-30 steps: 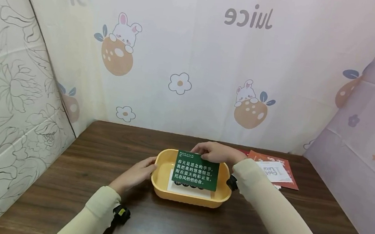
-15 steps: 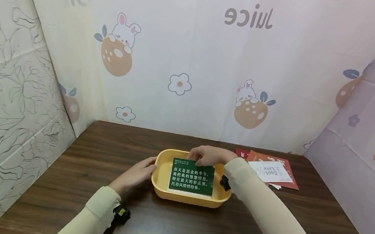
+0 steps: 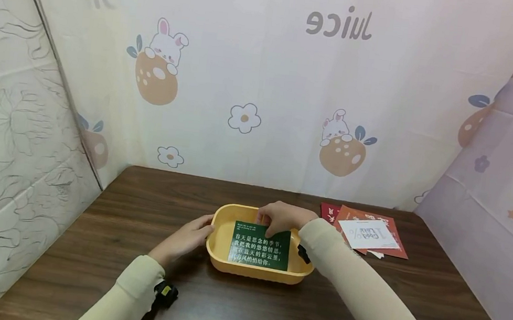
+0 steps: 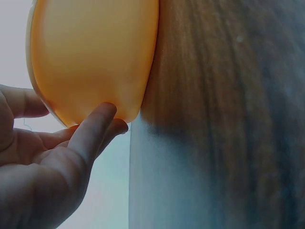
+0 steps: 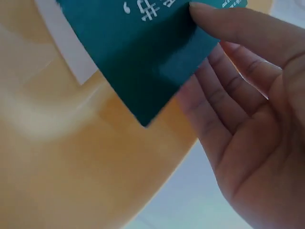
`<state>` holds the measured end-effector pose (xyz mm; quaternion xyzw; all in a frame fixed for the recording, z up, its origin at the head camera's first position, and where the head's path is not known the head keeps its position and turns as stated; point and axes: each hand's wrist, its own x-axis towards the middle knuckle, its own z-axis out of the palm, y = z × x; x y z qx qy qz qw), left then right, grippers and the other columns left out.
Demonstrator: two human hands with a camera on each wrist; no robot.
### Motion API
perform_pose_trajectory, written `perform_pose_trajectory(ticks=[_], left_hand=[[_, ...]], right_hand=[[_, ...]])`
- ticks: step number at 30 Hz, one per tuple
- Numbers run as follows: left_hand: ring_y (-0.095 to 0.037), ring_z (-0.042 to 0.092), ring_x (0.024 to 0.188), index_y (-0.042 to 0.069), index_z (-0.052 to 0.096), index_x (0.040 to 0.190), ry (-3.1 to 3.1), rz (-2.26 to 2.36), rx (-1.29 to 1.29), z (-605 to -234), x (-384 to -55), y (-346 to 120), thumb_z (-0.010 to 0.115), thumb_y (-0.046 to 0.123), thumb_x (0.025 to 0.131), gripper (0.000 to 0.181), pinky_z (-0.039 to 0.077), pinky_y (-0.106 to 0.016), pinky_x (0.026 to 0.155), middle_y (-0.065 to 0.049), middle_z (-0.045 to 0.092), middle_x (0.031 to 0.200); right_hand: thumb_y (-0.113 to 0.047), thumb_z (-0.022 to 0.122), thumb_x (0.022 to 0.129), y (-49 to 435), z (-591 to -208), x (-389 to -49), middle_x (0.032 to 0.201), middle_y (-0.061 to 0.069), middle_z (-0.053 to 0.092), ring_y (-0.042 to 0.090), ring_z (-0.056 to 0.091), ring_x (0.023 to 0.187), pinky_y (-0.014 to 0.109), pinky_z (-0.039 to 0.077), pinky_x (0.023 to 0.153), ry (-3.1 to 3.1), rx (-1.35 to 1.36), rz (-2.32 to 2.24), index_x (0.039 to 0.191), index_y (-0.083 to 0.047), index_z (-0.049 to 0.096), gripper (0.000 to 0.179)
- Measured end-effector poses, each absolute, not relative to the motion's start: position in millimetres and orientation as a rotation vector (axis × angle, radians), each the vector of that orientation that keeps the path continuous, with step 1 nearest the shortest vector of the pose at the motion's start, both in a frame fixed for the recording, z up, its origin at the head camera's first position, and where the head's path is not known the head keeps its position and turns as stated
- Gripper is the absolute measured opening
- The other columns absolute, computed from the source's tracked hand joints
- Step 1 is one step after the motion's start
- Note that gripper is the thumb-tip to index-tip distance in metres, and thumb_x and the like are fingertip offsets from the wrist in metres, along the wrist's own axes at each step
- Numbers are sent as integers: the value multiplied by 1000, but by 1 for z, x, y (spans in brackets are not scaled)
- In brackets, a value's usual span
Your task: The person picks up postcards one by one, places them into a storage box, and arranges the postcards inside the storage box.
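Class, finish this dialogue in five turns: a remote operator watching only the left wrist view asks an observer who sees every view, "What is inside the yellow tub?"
Observer: A green card with white lettering.
Operator: Is anyone holding it?
Observer: Yes, the right hand pinches it, thumb on the lettered face.
Operator: Are there more cards outside the tub?
Observer: Yes, a white "Good Luck" card lies over reddish cards on the table, to the tub's right.
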<state>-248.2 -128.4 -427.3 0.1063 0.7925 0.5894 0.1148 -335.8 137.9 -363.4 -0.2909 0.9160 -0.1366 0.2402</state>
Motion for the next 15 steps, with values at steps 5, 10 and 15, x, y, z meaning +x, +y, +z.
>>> perform_pose_trajectory(ticks=[5,10,15], left_hand=[[-30,57,121,2,37,152,2328,1733,312,-431,-244,-126,43,20,108,48,50,-45,98,-19,50,144],[-30,58,120,2,37,152,2338,1736,315,-435,-239,-124,42,20,109,48,51,-45,97,-19,50,144],[-29,57,122,4,38,153,2361,1739,295,-437,-235,-121,43,21,108,48,50,-46,99,-17,50,144]], right_hand=[[-9,84,83,138,-373,-333,88,-4,64,16,59,83,31,57,78,2559,-851,-320,99,-21,70,24],[-10,83,83,137,-380,-329,91,-6,64,13,59,84,31,57,81,2604,-902,-233,103,-21,72,25],[-11,82,85,135,-384,-323,94,-4,66,11,59,84,30,57,80,2624,-934,-158,109,-19,73,27]])
